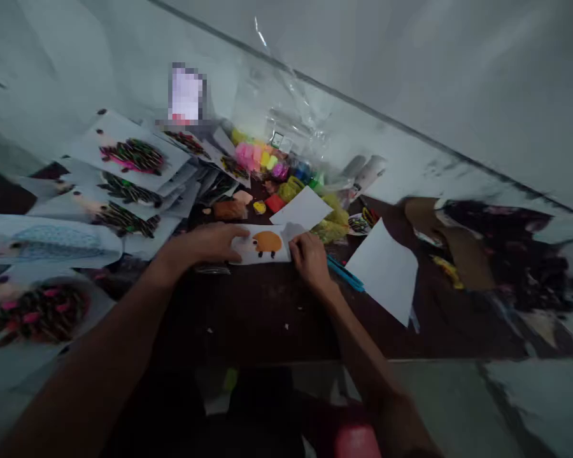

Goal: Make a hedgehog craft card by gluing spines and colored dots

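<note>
A small white card [286,234] lies on the dark table [267,318] with an orange rounded animal shape [268,242] on it, dark feet below. My left hand [214,244] rests on the card's left end, thumb and fingers apart. At the card's right end, my right hand [309,256] has its fingers drawn together on the edge; whether they pinch the card or something small cannot be made out. Behind the card is a blank white sheet [303,208]. A brown lump [229,210] sits beyond my left hand.
Sheets with spiky hedgehog figures [134,156] are piled at left. Bright clay packs [267,159] stand by the wall. Right of my right hand are blue scissors [346,273], a larger white sheet [386,270] and brown cardboard [468,254]. A screen-like object is pixelated.
</note>
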A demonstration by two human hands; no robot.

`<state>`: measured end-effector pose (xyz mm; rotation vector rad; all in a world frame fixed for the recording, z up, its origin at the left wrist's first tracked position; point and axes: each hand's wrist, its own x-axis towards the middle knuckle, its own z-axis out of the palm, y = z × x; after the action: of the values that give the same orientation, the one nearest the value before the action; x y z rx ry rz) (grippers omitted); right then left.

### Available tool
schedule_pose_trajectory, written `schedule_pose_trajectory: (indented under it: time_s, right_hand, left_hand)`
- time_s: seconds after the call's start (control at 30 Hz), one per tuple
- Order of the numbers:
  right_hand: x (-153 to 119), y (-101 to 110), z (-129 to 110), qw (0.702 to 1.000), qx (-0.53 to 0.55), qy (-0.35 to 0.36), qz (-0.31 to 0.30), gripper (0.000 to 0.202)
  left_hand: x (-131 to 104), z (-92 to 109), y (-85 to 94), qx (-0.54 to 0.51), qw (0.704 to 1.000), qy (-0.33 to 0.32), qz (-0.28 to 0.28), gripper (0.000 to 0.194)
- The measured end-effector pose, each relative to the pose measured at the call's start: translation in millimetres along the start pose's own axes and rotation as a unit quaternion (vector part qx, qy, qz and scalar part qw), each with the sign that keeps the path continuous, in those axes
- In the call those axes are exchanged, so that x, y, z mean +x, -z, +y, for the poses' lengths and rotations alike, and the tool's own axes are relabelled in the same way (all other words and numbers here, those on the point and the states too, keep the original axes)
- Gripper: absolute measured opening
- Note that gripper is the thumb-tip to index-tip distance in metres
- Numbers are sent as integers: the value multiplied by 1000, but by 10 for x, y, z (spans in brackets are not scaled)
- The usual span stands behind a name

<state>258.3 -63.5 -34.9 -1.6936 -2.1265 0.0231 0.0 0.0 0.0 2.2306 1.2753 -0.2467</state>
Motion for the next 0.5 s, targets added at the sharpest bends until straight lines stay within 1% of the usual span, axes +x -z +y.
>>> schedule_pose_trajectory:
  time_s: [0.2, 0.33, 0.5]
  right_hand:
    - [-1, -34, 35, 1000, 7, 17, 18, 16]
    - [26, -61, 26, 999, -2, 8, 34, 21]
    - [24, -68, 16, 1000, -19, 8, 17, 25]
  left_hand:
    - [43, -14, -34, 4, 1000, -11, 22, 76]
    - [54, -8, -37, 7, 1000, -3, 18, 76]
    - [56, -14, -41, 9, 1000, -11, 23, 75]
